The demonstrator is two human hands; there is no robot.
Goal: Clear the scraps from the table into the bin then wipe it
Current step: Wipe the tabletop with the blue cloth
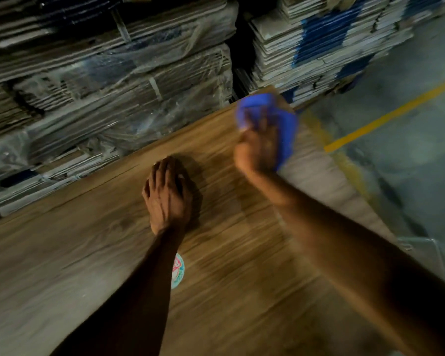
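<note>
Head view looks down on a wooden table (62, 265). At the table's far right corner the right hand (257, 150) is clenched around a crumpled blue cloth (285, 129), which bulges out past the fingers. Both are motion-blurred, so I cannot tell whether the cloth touches the table's surface. Near the table's middle the left hand (167, 199) sits knuckles up, fingers bent down onto the wood. I cannot tell whether it pinches anything beneath them.

Only 1 likely scrap shows: a small round disc (178, 271), teal-rimmed with red print. It lies flat toward the table's near side, half hidden under the left forearm. Being round, it has no long axis to line up with. It lies nearer the table's near edge than the left hand and well apart from the cloth hand, so of the 2 hands the left is much closer. I judge the left hand would need to draw back toward that edge to reach it.

Beyond the table's far edge stand bundles of flattened cardboard (113, 86). Off the table's right edge a pale boxy rim (421, 250) shows; it may be the bin, though that is uncertain.
</note>
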